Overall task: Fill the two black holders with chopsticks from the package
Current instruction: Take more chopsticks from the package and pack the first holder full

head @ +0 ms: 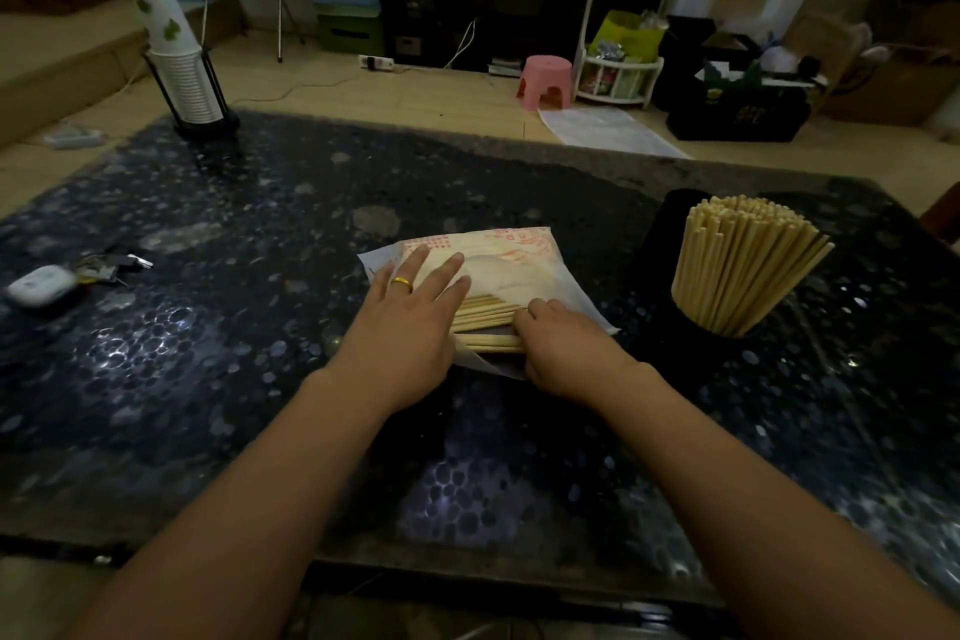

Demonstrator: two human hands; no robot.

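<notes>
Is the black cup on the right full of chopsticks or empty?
Full. The black holder is packed with a thick bunch of chopsticks standing up and fanning out above its rim.

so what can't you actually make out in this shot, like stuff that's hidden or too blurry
- Second black holder: head view shows only one black holder, full of wooden chopsticks; a dark shape behind it is unclear.
- Chopsticks left in the white printed plastic package: both hands, left and right, cover the opening.
- Right hand's fingertips: curled under, grip unclear.
- Package print: too small.
- Small white object on the dark patterned table: blurred.
</notes>
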